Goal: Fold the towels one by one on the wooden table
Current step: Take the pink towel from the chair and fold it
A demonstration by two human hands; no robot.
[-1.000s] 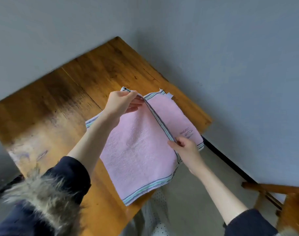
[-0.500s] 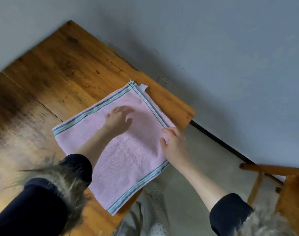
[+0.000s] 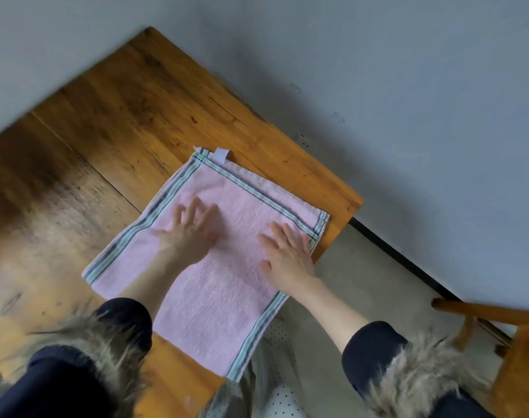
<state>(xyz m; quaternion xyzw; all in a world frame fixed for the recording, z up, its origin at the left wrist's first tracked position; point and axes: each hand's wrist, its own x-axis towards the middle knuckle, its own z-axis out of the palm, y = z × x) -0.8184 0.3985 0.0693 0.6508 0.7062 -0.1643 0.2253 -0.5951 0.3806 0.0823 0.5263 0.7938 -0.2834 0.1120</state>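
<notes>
Pink towel under our palms

Left hand and right hand lie flat on it, fingers spread apart — towel overhangs the counter's near edge.

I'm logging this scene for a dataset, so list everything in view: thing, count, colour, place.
towel: one, pink with striped borders, folded flat at the table's near right corner, one corner hanging over the edge
tag: one, white, at the towel's far corner
table: one, brown wood, left and centre
wall: grey, behind the table
baseboard: one, black strip, foot of the wall
floor: pale grey, right of the table
chair: one, brown wood, partly seen, lower right
dotted cloth: pale with dark dots, bottom centre
left hand: flat on the towel, fingers spread
right hand: flat on the towel
sleeves: two, dark with fur trim
</notes>
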